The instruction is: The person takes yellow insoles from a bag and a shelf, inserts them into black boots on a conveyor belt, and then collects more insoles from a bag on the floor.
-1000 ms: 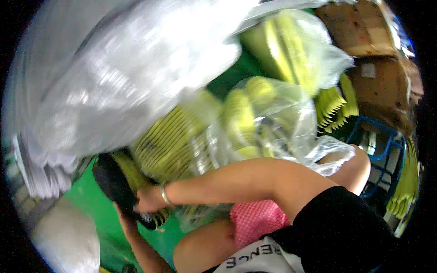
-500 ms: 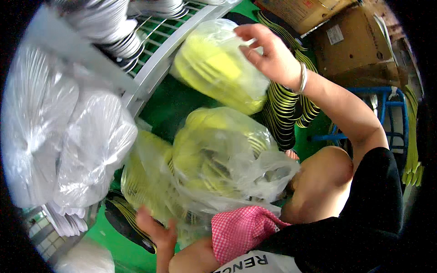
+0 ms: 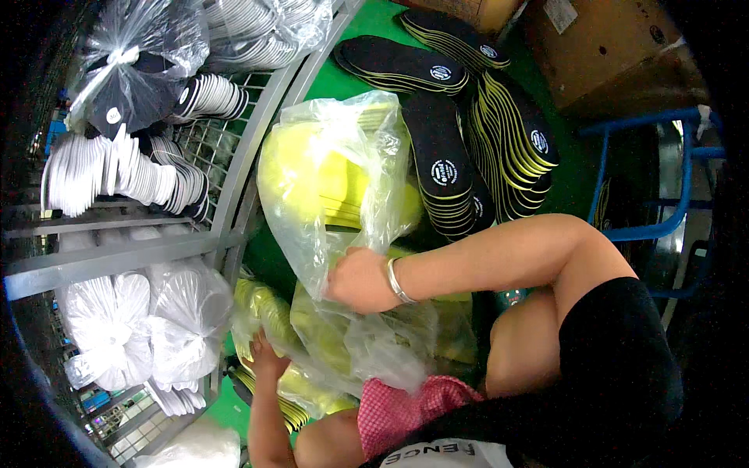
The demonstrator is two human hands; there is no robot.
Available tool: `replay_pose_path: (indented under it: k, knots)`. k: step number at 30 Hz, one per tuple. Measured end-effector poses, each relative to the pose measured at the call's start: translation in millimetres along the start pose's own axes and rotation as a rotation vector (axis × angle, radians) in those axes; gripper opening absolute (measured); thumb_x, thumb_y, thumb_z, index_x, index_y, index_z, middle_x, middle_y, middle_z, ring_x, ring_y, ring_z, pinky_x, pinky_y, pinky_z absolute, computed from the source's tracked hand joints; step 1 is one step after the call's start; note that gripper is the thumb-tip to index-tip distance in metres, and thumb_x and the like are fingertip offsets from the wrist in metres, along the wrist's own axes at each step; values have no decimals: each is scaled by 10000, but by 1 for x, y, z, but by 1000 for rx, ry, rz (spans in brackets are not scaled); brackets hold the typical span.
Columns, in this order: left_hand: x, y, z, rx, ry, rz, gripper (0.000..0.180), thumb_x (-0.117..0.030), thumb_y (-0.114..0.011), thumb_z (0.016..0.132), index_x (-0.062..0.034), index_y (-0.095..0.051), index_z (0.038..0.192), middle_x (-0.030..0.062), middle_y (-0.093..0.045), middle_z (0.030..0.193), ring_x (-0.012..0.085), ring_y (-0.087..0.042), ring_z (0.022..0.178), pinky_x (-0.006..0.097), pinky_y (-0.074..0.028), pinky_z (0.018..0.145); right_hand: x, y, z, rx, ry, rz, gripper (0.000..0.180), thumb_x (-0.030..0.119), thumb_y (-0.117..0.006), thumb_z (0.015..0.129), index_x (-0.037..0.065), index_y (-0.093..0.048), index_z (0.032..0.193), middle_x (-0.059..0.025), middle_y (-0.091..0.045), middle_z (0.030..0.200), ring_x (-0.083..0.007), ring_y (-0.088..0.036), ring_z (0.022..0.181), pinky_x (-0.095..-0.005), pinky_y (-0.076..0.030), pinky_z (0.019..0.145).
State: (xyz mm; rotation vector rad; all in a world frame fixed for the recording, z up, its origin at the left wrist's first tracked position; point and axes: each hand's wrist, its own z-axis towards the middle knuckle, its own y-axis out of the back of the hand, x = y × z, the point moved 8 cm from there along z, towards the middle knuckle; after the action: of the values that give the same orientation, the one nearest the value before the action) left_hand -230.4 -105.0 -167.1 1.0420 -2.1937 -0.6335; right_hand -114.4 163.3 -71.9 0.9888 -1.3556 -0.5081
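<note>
My right hand (image 3: 360,281), wearing a bracelet, is closed on the loose edge of a clear plastic bag (image 3: 306,261). Bright yellow-green insoles (image 3: 312,175) fill the upper part of that bag, standing on the floor before me. Below my right forearm lies another clear bag (image 3: 390,331) of yellow-green insoles, partly hidden by the arm. My left hand (image 3: 267,360) rests with fingers apart against a bag of yellow-green insoles (image 3: 269,306) at the left. A pink checked cloth (image 3: 409,413) lies across my lap.
Stacks of black insoles with yellow edges (image 3: 445,168) lie on the green floor beyond the bags. A wire rack (image 3: 253,148) at left holds white insoles (image 3: 117,175) and bagged white insoles (image 3: 117,331). Cardboard boxes (image 3: 616,54) and a blue metal frame (image 3: 647,230) stand at right.
My right hand has come down and toward me from the far bag's top and now grips loose plastic. My left hand has risen onto the left bag. The view has shifted.
</note>
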Motion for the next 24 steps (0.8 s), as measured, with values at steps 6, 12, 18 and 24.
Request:
replay_pose_path:
  k: [6, 12, 18, 24]
  knots:
    - [-69, 171, -41, -299, -410, -910, 449, -191, -582, 757, -40, -438, 1154, 134, -469, 1142, 216, -456, 1036, 294, -373, 840, -29, 76, -17, -337, -105, 273, 196, 118, -483, 713, 62, -519, 898, -137, -546, 682, -307, -557, 633, -386, -439, 550]
    - [-210, 191, -17, -37, -367, -1594, 792, -319, -597, 765, -102, -85, 1329, 136, -227, 1320, 237, -251, 1207, 473, -249, 931, -172, 198, -90, -1294, -275, 1203, 164, 51, -465, 768, 28, -582, 880, -42, -539, 651, -137, -494, 594, -269, -418, 551]
    - [-255, 160, 27, -54, -184, -1875, 675, -271, -620, 756, -59, -211, 1249, 135, -358, 1187, 275, -399, 1044, 424, -406, 801, -241, 165, -124, -1417, -359, 1492, 71, 95, -513, 789, 48, -514, 736, -40, -490, 590, -148, -466, 537, -256, -395, 520]
    - [-255, 151, 58, 83, -251, -1988, 385, -347, -533, 801, -53, -448, 1035, 73, -512, 938, 191, -496, 816, 406, -409, 771, -156, 189, -69, -1037, 35, 1422, 127, 85, -478, 809, 61, -500, 931, -10, -520, 696, -104, -512, 609, -232, -446, 558]
